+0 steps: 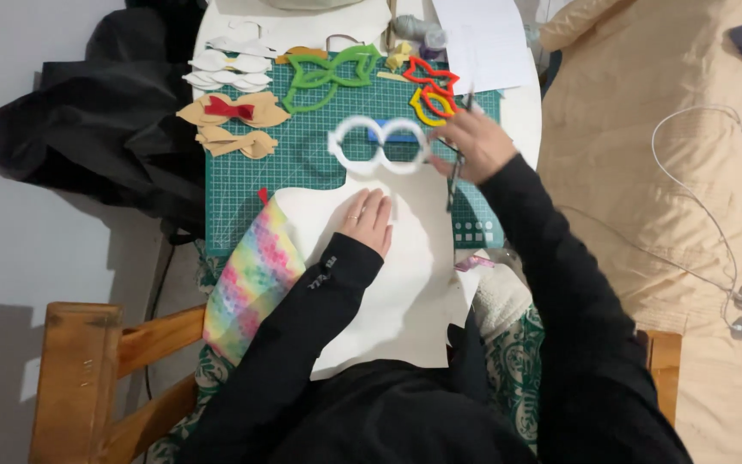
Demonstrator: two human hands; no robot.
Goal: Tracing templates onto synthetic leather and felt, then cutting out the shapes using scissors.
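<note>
Holding the white sheet (405, 283) flat on the green cutting mat (251, 176) with our left hand (369, 219), grip spread open, we pinch scissors (455, 176) in the right hand (474, 142) beside the white loop cutout (380, 144). We judge short, steady snips keep edges clean.

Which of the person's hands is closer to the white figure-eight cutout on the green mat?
The right hand, holding scissors, is at the white figure-eight cutout's right end, seemingly touching it. The left hand lies flat on the white sheet below it.
</note>
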